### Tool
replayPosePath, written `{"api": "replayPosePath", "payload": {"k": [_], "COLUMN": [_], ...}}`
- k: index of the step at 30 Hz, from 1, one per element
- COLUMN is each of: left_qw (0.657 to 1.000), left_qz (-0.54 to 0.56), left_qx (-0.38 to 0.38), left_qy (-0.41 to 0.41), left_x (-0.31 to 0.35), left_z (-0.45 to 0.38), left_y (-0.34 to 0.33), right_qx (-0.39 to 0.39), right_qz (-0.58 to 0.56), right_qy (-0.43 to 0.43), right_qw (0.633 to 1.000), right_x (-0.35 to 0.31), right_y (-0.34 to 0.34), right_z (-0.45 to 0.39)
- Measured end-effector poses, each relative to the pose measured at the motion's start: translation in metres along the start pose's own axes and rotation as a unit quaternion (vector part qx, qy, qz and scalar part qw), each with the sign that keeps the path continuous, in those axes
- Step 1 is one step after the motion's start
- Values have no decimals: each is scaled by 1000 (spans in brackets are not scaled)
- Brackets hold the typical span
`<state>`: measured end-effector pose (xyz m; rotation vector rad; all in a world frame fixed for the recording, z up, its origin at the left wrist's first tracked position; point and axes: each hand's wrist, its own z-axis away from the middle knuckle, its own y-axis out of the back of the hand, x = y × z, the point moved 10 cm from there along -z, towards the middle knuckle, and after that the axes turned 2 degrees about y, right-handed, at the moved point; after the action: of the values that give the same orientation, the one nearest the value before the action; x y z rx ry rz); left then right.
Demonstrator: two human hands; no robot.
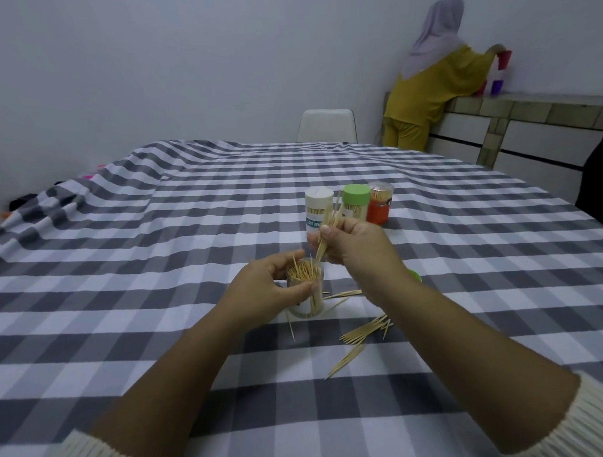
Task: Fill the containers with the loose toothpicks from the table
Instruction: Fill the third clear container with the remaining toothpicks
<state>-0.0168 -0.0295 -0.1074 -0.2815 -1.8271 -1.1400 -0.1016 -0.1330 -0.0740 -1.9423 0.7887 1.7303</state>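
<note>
I see my left grip [261,291] wrapped around one clear, round container [306,296], packed with thin wooden toothpicks. Just above it, my right grip [348,243] pinches a small bundle of toothpicks [327,227]. Beyond stand three capped cylindrical containers [350,204]. Loose toothpicks [362,332] lie below my right grip on the checked cloth bench [160,335].

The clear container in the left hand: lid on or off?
Off: toothpick tips stick out of the open top of the clear container, which the left hand grips upright.
</note>
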Motion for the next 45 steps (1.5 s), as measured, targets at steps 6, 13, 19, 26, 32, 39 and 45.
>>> {"api": "replayPosePath", "payload": {"k": [6, 13, 19, 26, 32, 39, 45], "left_qw": [1000, 1000, 999, 1000, 1000, 1000, 1000], "left_qz": [-9, -17, -32, -24, -20, -27, -23], "left_qx": [4, 3, 7, 0, -10, -11, -6], "left_qy": [-15, -22, -23, -10, 3, 5, 3], "left_x": [3, 4, 6, 4, 1, 0, -1], "left_z": [3, 3, 3, 3, 2, 1, 0], "left_y": [2, 2, 1, 1, 1, 0, 0], "right_qx": [1, -6, 16, -100, -125, -214, -243], "right_qz": [73, 112, 136, 184, 395, 520, 564], "right_qy": [3, 38, 29, -4, -62, -71, -33], "right_qw": [997, 993, 990, 978, 908, 824, 789], "right_x": [19, 15, 18, 15, 27, 42, 49], "right_y": [-5, -10, -4, 4, 48, 68, 61], "right_z": [13, 17, 17, 19, 27, 37, 41]}}
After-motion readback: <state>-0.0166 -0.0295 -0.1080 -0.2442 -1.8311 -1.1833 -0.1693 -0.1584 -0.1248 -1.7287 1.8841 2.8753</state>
